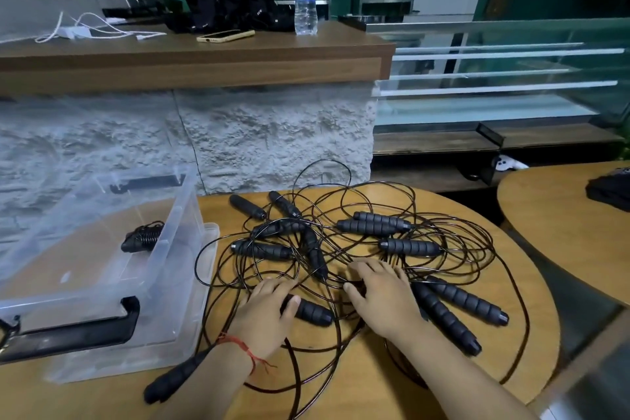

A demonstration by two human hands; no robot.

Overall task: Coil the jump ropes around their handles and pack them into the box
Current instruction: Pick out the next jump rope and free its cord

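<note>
- Plainly, the main risk is the tangle: the jump ropes (pixel 341 249) lie in one knotted heap on the round wooden surface (pixel 375 392), thin cords crossing over and under many handles. Lifting any one handle would likely drag the rest along and tighten the crossings.
- Some loops reach past the far edge of the surface, so a hard pull could sweep handles off that side.
- Cords run under both forearms, and a red thread bracelet (pixel 245 349) sits on the left wrist; either could catch a loop as an arm rises.
- The left hand (pixel 266 314) lies over one end of a handle (pixel 313 312), thumb across its top; I cannot tell whether the fingers close round it.
- The right hand (pixel 378 297) rests flat with fingers spread on the cords near the middle of the heap, holding nothing. A pair of handles (pixel 456 310) lies just beside it on its right.
- Another handle (pixel 177 377) lies near the left forearm, towards the near edge.
- The clear box (pixel 170 283) stands at the left of the surface, just beside the heap, with one coiled rope (pixel 143 237) already inside; most of the packing appears to remain.
</note>
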